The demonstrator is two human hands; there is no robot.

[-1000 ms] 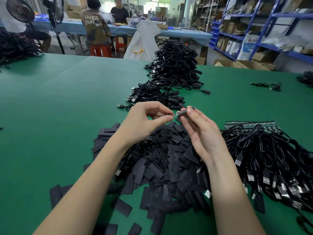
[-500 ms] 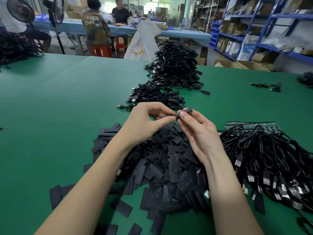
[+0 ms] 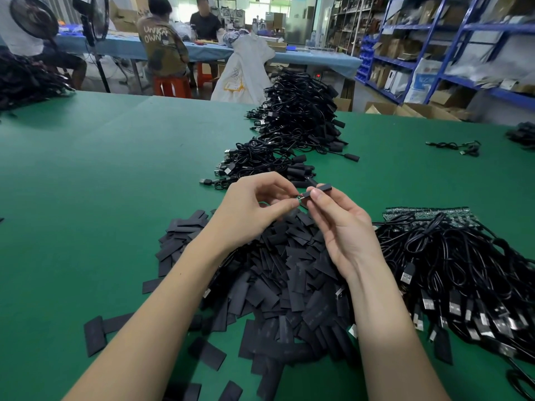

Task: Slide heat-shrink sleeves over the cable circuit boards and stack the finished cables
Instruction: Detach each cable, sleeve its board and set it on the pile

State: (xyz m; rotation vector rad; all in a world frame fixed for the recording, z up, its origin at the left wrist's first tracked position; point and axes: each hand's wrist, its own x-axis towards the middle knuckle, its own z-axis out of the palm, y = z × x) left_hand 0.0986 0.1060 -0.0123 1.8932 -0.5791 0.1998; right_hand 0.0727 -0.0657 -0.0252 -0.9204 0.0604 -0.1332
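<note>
The left hand (image 3: 249, 212) pinches a small circuit board (image 3: 301, 197) at its cable end, while the right hand (image 3: 344, 227) pinches a black heat-shrink sleeve (image 3: 320, 190) part-way over that board — both held above the heap of loose sleeves (image 3: 289, 285) on the green bench (image 3: 115, 183). The flat sleeve could snag on a board corner and buckle if pushed crooked. Unsleeved cables (image 3: 463, 270) lie to the right; finished cables (image 3: 269, 166) are stacked just beyond the hands.
</note>
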